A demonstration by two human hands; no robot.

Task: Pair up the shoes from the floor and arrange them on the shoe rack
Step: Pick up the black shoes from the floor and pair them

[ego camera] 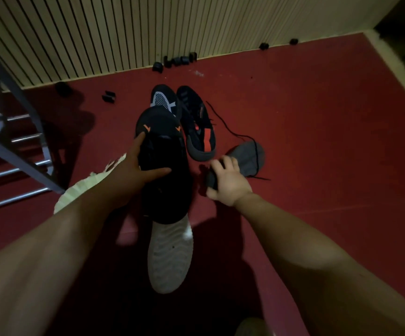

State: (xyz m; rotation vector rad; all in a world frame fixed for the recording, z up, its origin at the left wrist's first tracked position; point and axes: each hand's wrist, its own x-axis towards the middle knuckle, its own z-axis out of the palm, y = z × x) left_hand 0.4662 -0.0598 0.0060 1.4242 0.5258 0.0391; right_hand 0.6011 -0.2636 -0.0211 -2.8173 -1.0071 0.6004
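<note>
My left hand [128,173] grips a black shoe with orange marks [162,151] from its left side, forefinger along the toe and thumb across the top. Under that shoe a shoe lies with its pale ribbed sole [170,253] up. My right hand [228,183] curls round the near end of a flat grey insole-like piece [247,158] on the red floor. A second black shoe with an orange tongue [198,127] lies just beyond, its loose black lace [235,134] trailing right. Behind it sits a dark shoe with a white mesh toe [162,98].
The metal shoe rack [15,151] with its bars stands at the left. A white shoe [80,190] lies partly hidden under my left forearm. Several small black pieces [179,60] lie along the slatted wall at the back. Red floor stretches to the right.
</note>
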